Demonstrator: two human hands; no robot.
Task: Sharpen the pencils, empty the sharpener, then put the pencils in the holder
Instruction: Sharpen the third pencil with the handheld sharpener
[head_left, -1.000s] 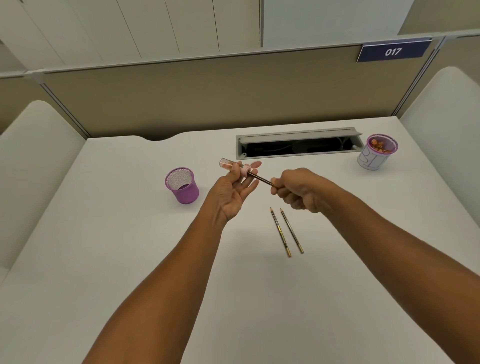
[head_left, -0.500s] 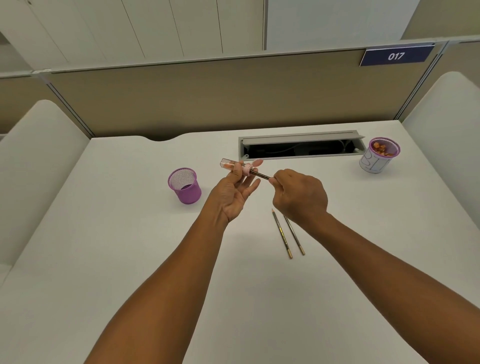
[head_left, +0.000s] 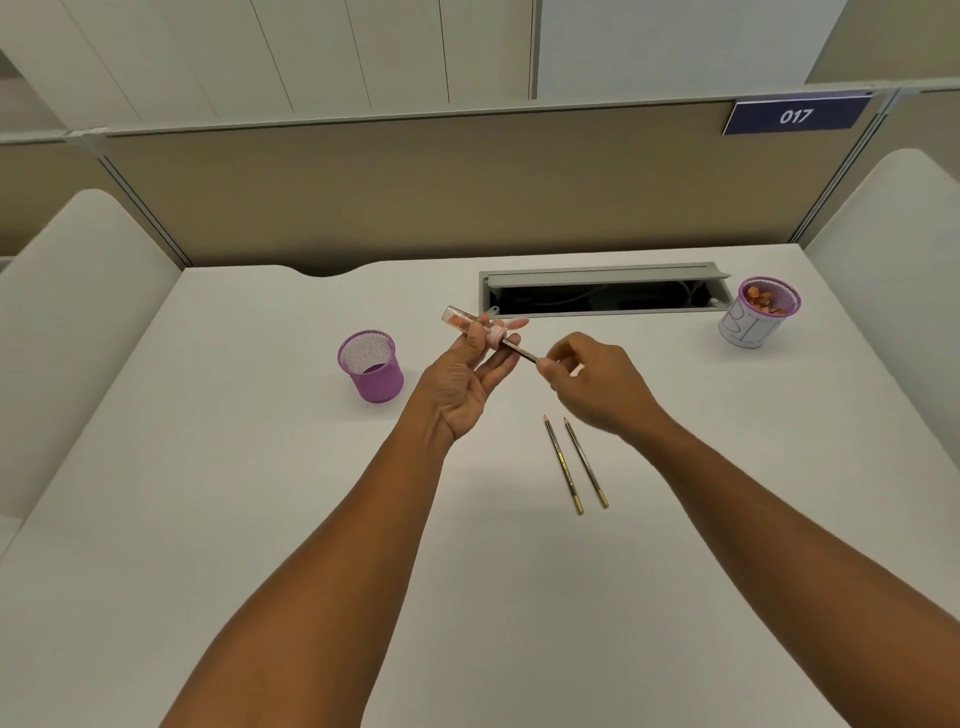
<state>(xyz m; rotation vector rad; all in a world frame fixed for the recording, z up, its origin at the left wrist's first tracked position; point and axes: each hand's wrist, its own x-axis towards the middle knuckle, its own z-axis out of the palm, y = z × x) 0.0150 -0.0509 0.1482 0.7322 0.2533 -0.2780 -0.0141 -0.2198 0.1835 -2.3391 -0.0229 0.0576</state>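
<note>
My left hand (head_left: 470, 387) holds a pink sharpener (head_left: 485, 332) with a clear tube holding shavings, above the white desk (head_left: 208, 493). A dark pencil (head_left: 524, 354) sticks into the sharpener; my right hand (head_left: 597, 387) pinches its other end. Two sharpened pencils (head_left: 574, 462) lie side by side on the desk just below my right hand. A purple mesh holder (head_left: 371, 366) stands upright to the left of my left hand, with nothing visible in it.
A white cup with a purple rim (head_left: 758, 312), holding shavings, stands at the back right. An open grey cable tray (head_left: 602, 293) is set into the desk behind my hands. A beige partition (head_left: 415, 187) closes the back.
My right hand has turned on the pencil, rolling from palm-side to knuckles up. The left hand and sharpener stay put. The view has shifted slightly.
</note>
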